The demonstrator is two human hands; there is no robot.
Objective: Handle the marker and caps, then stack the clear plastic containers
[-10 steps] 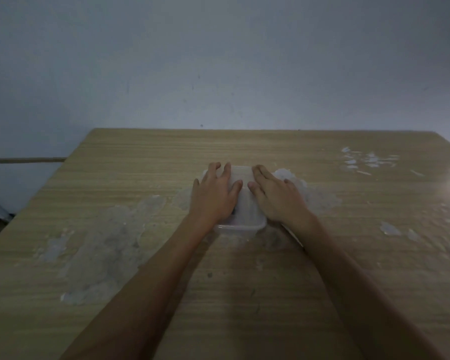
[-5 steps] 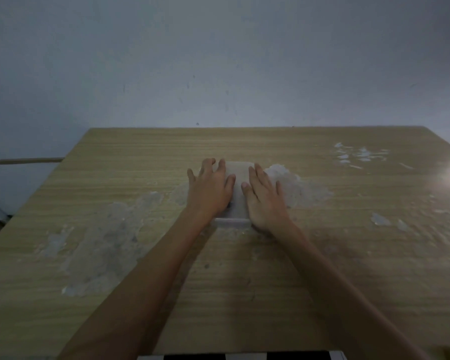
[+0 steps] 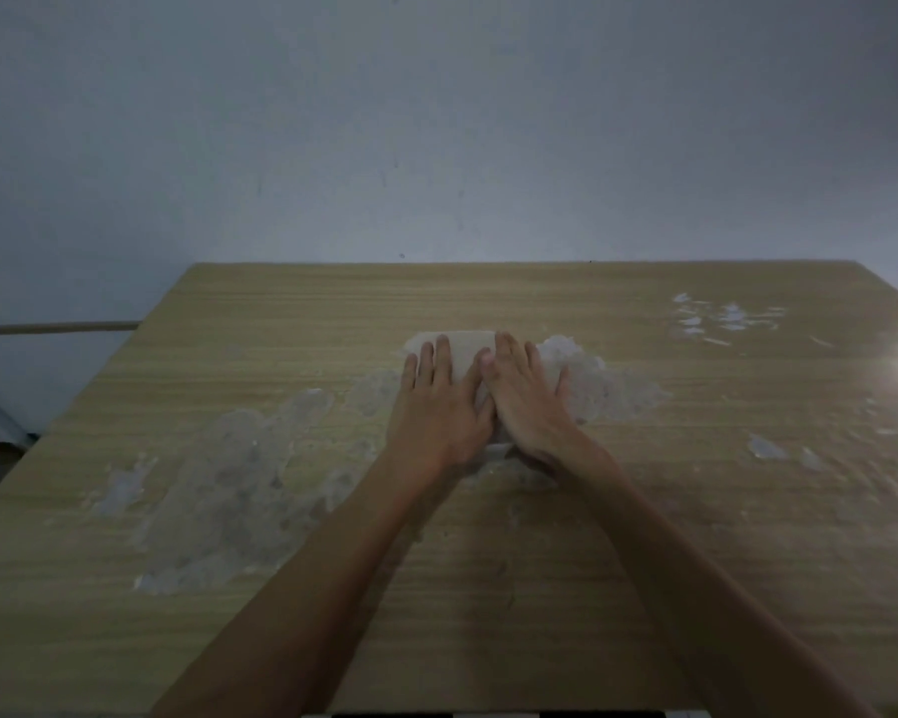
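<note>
A clear plastic container (image 3: pixel 466 349) sits near the middle of the wooden table (image 3: pixel 644 536), mostly covered by my hands. My left hand (image 3: pixel 436 406) lies flat, palm down, on its left half with fingers spread. My right hand (image 3: pixel 527 401) lies flat on its right half, thumb touching the left hand. Only the container's far edge and a bit of its near rim show between the hands. I cannot tell whether it is one container or a stack. No marker or caps are in view.
Pale scuffed patches mark the table top left of the hands (image 3: pixel 229 469) and at the far right (image 3: pixel 721 318). A grey wall (image 3: pixel 436 121) stands right behind the table's far edge. A bright glare sits at the right edge.
My two hands have drawn closer together on the container until they touch, hiding more of it. The view has shifted slightly.
</note>
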